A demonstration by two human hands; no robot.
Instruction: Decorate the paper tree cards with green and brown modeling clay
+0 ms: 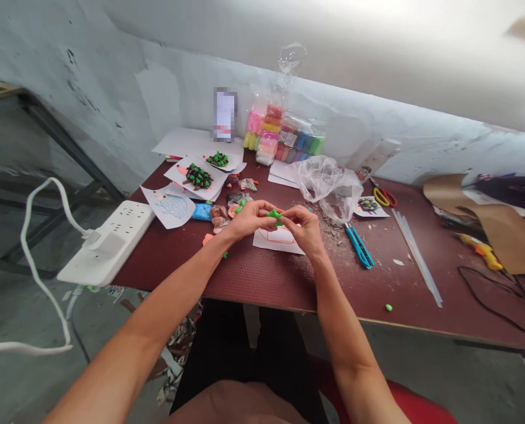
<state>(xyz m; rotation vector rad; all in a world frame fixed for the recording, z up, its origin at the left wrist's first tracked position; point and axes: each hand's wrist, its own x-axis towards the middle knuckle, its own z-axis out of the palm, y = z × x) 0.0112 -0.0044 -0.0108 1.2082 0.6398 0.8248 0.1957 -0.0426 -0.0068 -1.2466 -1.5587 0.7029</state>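
Note:
A small lump of bright green modelling clay [273, 217] is pinched between my two hands above the table. My left hand [254, 219] grips it from the left, thumb and fingers closed. From the right, my right hand [303, 225] pinches its other side with the fingertips. Underneath lies a white paper with an orange outline drawing [280, 238], partly covered by my hands. Left of my hands are a blue clay packet [202, 212] and a brown clay packet [219, 215]. Another bit of green clay [240, 206] shows just behind my left hand.
Papers with green-dotted hedgehog figures [199, 176] lie at the back left. A white power strip [112, 241] sits on the left edge. To the right are a clear plastic bag [326, 182], a teal-handled tool [358, 246], scissors [385, 197], glue sticks [416, 259] and a yellow glue gun [483, 252].

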